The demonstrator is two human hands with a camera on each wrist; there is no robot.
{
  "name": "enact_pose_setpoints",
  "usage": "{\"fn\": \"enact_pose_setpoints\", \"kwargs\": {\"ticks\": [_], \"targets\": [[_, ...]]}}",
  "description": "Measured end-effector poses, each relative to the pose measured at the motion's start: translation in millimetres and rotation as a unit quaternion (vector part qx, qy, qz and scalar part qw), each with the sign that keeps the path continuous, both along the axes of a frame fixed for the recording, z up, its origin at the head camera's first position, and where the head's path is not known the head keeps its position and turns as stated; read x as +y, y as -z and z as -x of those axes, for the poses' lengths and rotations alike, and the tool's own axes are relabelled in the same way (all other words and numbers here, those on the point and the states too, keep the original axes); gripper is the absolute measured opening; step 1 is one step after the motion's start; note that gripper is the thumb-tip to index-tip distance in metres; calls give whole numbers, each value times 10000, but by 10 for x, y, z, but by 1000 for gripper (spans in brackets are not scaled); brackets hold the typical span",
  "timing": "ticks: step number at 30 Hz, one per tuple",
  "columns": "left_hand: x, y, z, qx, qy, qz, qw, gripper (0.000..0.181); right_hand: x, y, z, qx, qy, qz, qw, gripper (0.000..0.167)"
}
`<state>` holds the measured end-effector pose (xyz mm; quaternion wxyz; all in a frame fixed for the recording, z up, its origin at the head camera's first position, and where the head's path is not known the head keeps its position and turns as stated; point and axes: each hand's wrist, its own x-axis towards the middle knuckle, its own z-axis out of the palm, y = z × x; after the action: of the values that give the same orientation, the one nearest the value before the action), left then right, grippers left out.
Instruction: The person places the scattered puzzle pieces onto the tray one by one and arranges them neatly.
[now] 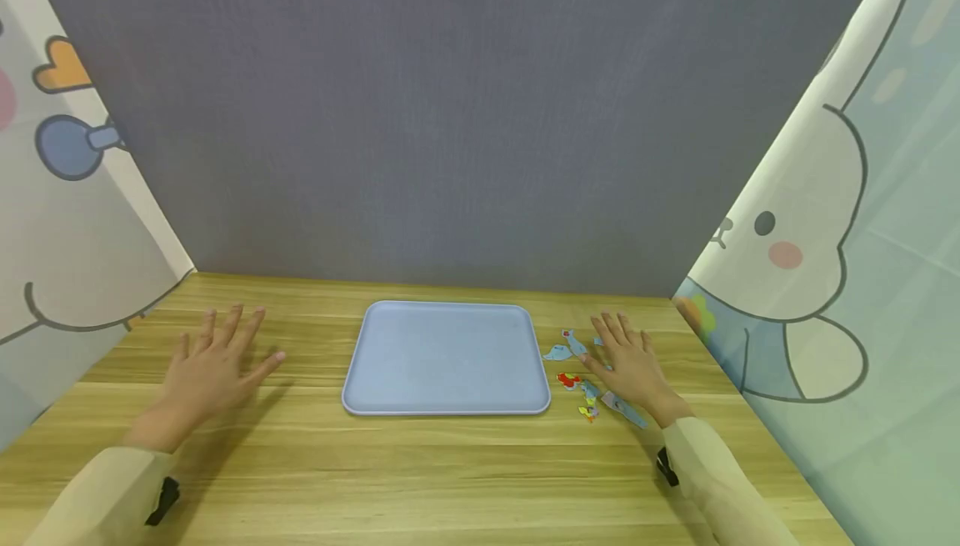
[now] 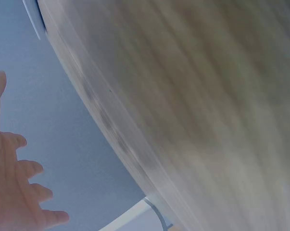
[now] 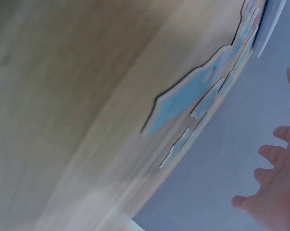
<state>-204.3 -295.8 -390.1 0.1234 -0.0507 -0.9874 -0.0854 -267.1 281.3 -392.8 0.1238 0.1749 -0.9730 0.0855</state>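
Observation:
My left hand [image 1: 213, 367] is spread flat with straight fingers above the wooden table, left of a pale blue tray [image 1: 446, 358]. Nothing is in it; the left wrist view shows the palm [image 2: 10, 187] and stretched fingers over the tabletop. Fingers spread as well, my right hand [image 1: 630, 363] is over several small flat cutouts at the tray's right side. These include a red and yellow piece [image 1: 568, 381], a blue fish-like piece [image 1: 557, 353] and a longer grey-blue piece [image 1: 626, 411]. In the right wrist view a blue cutout [image 3: 185, 96] lies flat, apart from the fingers. The hand partly hides some pieces.
A wooden table [image 1: 420, 479] bears the tray and cutouts. Behind it rises a dark grey panel [image 1: 435, 112]. Cartoon-printed cloths stand at the left [image 1: 82, 221] and right [image 1: 862, 413] sides.

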Motion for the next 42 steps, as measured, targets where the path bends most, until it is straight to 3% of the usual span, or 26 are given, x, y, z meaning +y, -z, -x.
{"fn": "enact_pose_setpoints", "kwargs": {"ticks": [7, 16, 24, 31, 42], "targets": [[67, 3, 40, 160, 181, 62, 9997, 79, -28, 0, 59, 143, -132, -220, 9996, 70], [176, -1, 76, 439, 373, 127, 9983, 79, -92, 8, 105, 398, -414, -139, 9983, 67], [286, -21, 95, 516, 526, 202, 9971, 76, -178, 6, 127, 259, -508, -70, 9983, 62], [406, -10, 116, 781, 698, 278, 9941, 72, -244, 34, 154, 310, -734, -123, 9967, 55], [546, 27, 167, 679, 925, 324, 9929, 65, -324, 66, 204, 239, -1012, -137, 9945, 49]]}}
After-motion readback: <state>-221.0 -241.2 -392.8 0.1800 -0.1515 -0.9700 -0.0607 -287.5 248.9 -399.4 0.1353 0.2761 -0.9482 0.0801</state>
